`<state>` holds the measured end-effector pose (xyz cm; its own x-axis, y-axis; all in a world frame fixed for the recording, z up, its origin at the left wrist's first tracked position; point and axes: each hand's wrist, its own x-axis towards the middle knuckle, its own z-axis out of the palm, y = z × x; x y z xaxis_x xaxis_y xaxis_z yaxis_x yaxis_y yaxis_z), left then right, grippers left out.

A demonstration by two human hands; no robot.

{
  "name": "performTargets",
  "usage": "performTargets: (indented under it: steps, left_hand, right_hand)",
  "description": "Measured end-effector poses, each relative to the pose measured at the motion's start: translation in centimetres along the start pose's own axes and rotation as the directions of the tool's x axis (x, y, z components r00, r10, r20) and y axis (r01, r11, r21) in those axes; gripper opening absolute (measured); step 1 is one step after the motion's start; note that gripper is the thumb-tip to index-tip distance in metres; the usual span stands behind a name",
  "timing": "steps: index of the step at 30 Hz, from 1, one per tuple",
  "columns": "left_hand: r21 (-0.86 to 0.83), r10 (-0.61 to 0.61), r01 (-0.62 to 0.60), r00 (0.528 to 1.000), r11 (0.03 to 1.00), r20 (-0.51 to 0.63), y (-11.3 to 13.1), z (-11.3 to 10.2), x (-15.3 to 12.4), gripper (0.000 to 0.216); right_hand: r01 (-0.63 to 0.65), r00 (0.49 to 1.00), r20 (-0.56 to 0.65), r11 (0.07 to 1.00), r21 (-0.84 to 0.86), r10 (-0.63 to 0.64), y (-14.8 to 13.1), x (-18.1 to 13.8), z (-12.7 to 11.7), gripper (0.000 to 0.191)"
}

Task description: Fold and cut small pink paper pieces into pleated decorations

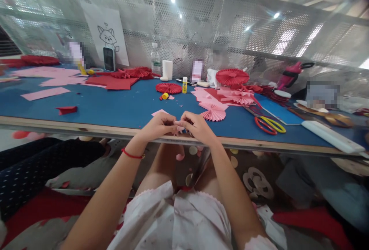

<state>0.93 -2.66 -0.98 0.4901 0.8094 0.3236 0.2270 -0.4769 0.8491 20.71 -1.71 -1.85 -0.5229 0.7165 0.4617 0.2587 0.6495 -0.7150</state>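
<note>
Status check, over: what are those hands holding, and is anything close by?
Left hand, right hand together at near edge of blue table. Small pink piece pinched between them, partly hidden. Pink folded fan beside right hand; upright glue stick beyond.

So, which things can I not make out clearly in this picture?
In the head view:
Pink piece: mostly hidden by the left hand and right hand around it.
Glue stick: label print too small to read.
Pixelated patch, right: contents blurred.
Dotted trousers, left: cut off by the left edge.
</note>
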Motion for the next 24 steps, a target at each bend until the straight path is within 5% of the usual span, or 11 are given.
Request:
performTargets:
  steps: [24]
  left_hand:
    - [0.050, 0.009, -0.009, 1.000, 0.999, -0.017, -0.06, 0.14, -0.19, 0.041]
  right_hand:
    - [0.015, 1.000, -0.027, 1.000, 0.007, -0.015, 0.14, -0.17, 0.11, 0.045]
